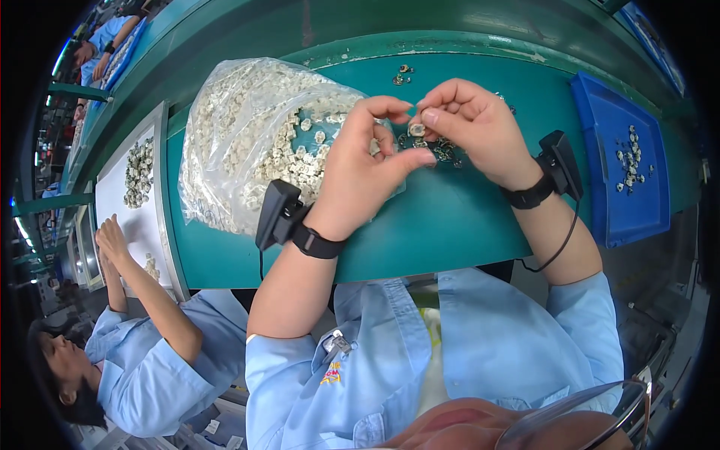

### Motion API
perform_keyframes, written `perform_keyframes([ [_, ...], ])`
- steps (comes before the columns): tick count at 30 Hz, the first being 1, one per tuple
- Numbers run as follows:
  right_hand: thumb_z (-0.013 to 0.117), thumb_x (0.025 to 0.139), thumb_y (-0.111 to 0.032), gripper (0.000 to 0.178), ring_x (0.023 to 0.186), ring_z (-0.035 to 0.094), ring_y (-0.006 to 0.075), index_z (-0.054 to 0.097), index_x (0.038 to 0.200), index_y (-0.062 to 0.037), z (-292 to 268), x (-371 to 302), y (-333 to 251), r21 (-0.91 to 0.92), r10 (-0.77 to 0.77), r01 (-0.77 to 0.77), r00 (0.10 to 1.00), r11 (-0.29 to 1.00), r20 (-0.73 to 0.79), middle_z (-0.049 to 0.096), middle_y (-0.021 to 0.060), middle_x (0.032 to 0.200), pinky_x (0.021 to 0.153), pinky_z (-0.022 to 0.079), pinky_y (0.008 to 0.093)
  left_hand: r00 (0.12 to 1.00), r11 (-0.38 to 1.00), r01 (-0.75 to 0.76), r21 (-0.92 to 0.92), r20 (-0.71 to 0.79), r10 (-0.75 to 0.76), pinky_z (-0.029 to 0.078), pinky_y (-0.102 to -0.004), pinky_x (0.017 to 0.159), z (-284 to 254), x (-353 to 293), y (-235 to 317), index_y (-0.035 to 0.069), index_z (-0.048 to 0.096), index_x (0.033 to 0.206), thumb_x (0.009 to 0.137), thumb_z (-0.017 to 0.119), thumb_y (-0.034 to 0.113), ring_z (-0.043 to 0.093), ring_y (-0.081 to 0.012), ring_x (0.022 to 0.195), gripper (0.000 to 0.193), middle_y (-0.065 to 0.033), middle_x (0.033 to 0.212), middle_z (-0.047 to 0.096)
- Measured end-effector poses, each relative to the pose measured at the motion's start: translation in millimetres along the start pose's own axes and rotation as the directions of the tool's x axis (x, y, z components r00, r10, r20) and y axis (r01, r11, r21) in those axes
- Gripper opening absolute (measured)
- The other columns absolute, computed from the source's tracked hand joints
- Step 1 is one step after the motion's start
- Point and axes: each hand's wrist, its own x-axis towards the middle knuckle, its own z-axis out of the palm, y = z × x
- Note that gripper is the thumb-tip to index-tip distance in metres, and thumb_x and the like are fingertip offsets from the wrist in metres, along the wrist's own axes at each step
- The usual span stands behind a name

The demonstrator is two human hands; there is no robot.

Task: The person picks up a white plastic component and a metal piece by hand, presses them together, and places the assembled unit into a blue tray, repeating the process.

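My right hand [472, 127] pinches a small white part with a dark centre [417, 130] between thumb and fingertips. Facing it, my left hand [365, 154] has its index finger and thumb apart, and the other fingers curl in around what looks like a small white part [375, 147], mostly hidden. Below and between the hands lies a cluster of small dark metallic pieces [444, 150] on the green table [442, 232]. To the left, an open clear plastic bag [225, 142] is full of small white parts [304, 166], some spilling from its mouth beside my left hand.
A blue tray [600, 214] with scattered small parts [632, 159] stands at the right. A few dark pieces [403, 74] lie near the table's back edge. On the left, another person's hand [111, 238] works over a white surface [154, 221] with piled parts [139, 172].
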Motion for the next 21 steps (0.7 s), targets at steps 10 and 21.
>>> perform_keyframes([
  [10,0.055,0.083,-0.008,0.009,0.072,0.051,0.0052,0.053,0.089,-0.0009,-0.9,-3.9,5.7,-0.111,-0.082,0.084,0.996,0.99,0.018,0.054,-0.0002,0.082,0.064,0.042,0.018,0.992,0.976,0.122,-0.178,0.028,-0.119,0.043,-0.0185,0.064,-1.8,0.7,2.5,-0.001,0.056,0.104,0.078,0.061,0.003,0.052,-0.0057,0.073,0.026,-0.0029,0.087,0.059],
  [21,0.056,0.082,-0.01,0.008,0.069,0.047,0.0046,0.056,0.083,-0.0013,3.9,-7.1,-3.7,-0.344,-0.155,0.164,0.986,0.925,0.053,0.053,-0.0006,0.078,0.06,0.038,0.0182,0.984,0.915,0.166,-0.369,0.117,-0.131,0.04,-0.0161,0.056,-8.3,4.7,-6.1,0.001,0.055,0.103,0.083,0.056,0.009,0.052,-0.0061,0.064,0.021,-0.0053,0.082,0.061],
])
